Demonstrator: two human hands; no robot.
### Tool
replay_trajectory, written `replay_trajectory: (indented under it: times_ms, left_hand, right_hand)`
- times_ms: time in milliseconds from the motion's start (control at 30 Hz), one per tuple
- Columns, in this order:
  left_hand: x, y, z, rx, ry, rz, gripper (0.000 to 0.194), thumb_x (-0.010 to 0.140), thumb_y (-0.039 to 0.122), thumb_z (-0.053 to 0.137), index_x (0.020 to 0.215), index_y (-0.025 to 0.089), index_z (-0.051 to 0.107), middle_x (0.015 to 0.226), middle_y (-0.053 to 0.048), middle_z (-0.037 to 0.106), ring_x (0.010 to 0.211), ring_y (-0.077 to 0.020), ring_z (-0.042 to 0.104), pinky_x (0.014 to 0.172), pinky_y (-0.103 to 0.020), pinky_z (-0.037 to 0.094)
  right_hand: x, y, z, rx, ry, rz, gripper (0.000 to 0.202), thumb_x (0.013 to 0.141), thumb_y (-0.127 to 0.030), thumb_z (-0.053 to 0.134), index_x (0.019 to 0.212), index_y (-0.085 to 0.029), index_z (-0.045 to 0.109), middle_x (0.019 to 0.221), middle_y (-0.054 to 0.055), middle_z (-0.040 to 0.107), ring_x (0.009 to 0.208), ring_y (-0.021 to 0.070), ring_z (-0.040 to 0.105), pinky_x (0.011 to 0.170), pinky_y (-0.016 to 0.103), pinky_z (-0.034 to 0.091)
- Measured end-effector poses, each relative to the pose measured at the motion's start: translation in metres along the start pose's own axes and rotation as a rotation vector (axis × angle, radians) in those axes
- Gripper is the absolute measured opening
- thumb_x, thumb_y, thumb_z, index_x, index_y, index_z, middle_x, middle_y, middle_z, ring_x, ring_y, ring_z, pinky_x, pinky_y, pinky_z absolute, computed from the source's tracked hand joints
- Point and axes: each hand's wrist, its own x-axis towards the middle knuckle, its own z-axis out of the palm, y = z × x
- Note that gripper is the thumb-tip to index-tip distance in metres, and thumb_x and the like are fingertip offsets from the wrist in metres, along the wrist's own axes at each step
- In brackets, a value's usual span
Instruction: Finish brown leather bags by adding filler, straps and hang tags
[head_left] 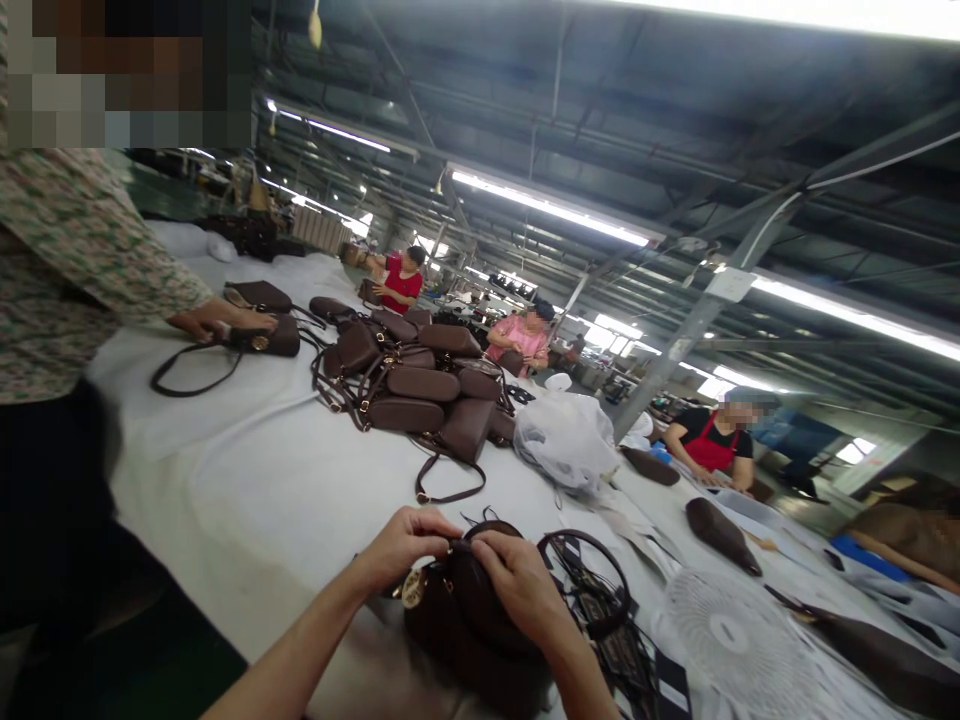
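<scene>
A dark brown handbag (480,650) stands on the white-covered table right in front of me. My left hand (412,545) pinches at the bag's upper edge, thumb and fingers closed on a small dark strap or zip end. Close beside it, my right hand (517,585) grips the top of the same bag, its thumb almost meeting the left one. A round gold charm (412,588) hangs at the bag's left side. The exact part between my fingertips is too small to make out.
Brown handbags (424,383) lie piled mid-table. Clear plastic bags (566,435), black tags (671,690) and a white fan (724,632) are to the right. At left, a co-worker's hand (202,322) touches another bag (277,335). Several people work farther back.
</scene>
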Motion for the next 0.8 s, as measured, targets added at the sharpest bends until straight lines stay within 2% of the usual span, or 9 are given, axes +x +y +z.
replay_trajectory:
  times_ms: [100, 200, 300, 367, 467, 567, 700, 800]
  left_hand:
    - [0.002, 0.0, -0.005, -0.055, -0.126, -0.002, 0.018, 0.064, 0.017, 0.07, 0.08, 0.015, 0.077, 0.074, -0.001, 0.06, 0.064, -0.0113, 0.057, 0.063, -0.024, 0.046]
    - [0.007, 0.003, -0.008, -0.045, -0.286, -0.041, 0.03, 0.065, 0.018, 0.07, 0.095, 0.017, 0.075, 0.074, 0.0, 0.061, 0.062, -0.0109, 0.056, 0.063, -0.024, 0.046]
    - [0.012, 0.014, -0.012, 0.099, -0.494, -0.037, 0.048, 0.071, 0.017, 0.067, 0.118, 0.023, 0.066, 0.074, 0.001, 0.061, 0.065, -0.0111, 0.053, 0.065, -0.022, 0.045]
    - [0.014, 0.026, -0.014, 0.303, -0.604, 0.082, 0.051, 0.076, 0.014, 0.063, 0.125, 0.027, 0.061, 0.074, 0.001, 0.059, 0.067, -0.0112, 0.052, 0.066, -0.021, 0.043]
    - [0.015, 0.044, -0.016, 0.647, -0.652, 0.317, 0.052, 0.081, 0.01, 0.059, 0.129, 0.031, 0.057, 0.077, 0.001, 0.059, 0.069, -0.0126, 0.053, 0.068, -0.021, 0.042]
    - [0.015, 0.057, -0.014, 0.886, -0.657, 0.467, 0.051, 0.08, 0.013, 0.065, 0.127, 0.03, 0.057, 0.089, -0.002, 0.065, 0.079, -0.0166, 0.058, 0.07, -0.022, 0.042]
    - [0.016, 0.065, -0.005, 1.128, -0.687, 0.542, 0.032, 0.077, 0.023, 0.072, 0.107, 0.029, 0.063, 0.084, -0.002, 0.066, 0.078, -0.0194, 0.059, 0.064, -0.024, 0.04]
    - [0.019, 0.064, -0.002, 1.076, -0.745, 0.55, 0.014, 0.077, 0.025, 0.071, 0.089, 0.026, 0.064, 0.077, -0.001, 0.061, 0.075, -0.0179, 0.057, 0.062, -0.024, 0.039]
  right_hand:
    - [-0.003, 0.0, 0.002, 0.1, -0.012, 0.072, 0.031, 0.09, -0.036, 0.045, 0.068, -0.019, 0.058, 0.066, -0.002, 0.057, 0.066, 0.0141, 0.052, 0.061, 0.023, 0.038]
    - [-0.007, -0.002, 0.0, 0.193, -0.077, 0.111, 0.024, 0.085, -0.034, 0.053, 0.069, -0.018, 0.06, 0.067, -0.003, 0.057, 0.068, 0.0141, 0.051, 0.063, 0.024, 0.038]
    - [-0.01, -0.001, -0.001, 0.248, -0.159, 0.12, 0.018, 0.081, -0.032, 0.058, 0.071, -0.017, 0.064, 0.073, -0.001, 0.062, 0.073, 0.0154, 0.055, 0.068, 0.024, 0.039]
    - [-0.012, 0.002, 0.001, 0.194, -0.122, 0.135, 0.02, 0.08, -0.033, 0.061, 0.068, -0.018, 0.063, 0.073, -0.001, 0.062, 0.073, 0.016, 0.056, 0.068, 0.025, 0.039]
    - [-0.016, 0.005, 0.006, 0.085, -0.05, 0.129, 0.025, 0.081, -0.037, 0.06, 0.064, -0.019, 0.059, 0.07, -0.001, 0.06, 0.071, 0.016, 0.054, 0.066, 0.026, 0.037]
    - [-0.018, 0.005, 0.004, 0.111, -0.115, 0.101, 0.027, 0.084, -0.037, 0.056, 0.064, -0.019, 0.056, 0.068, -0.002, 0.059, 0.069, 0.0148, 0.053, 0.065, 0.025, 0.037]
    - [-0.021, 0.003, -0.004, 0.173, -0.199, 0.046, 0.025, 0.087, -0.035, 0.051, 0.068, -0.02, 0.051, 0.067, -0.004, 0.055, 0.068, 0.0132, 0.051, 0.063, 0.023, 0.037]
    - [-0.026, 0.002, -0.007, 0.137, -0.152, 0.033, 0.026, 0.089, -0.037, 0.047, 0.07, -0.02, 0.05, 0.068, -0.003, 0.053, 0.068, 0.0133, 0.051, 0.063, 0.023, 0.038]
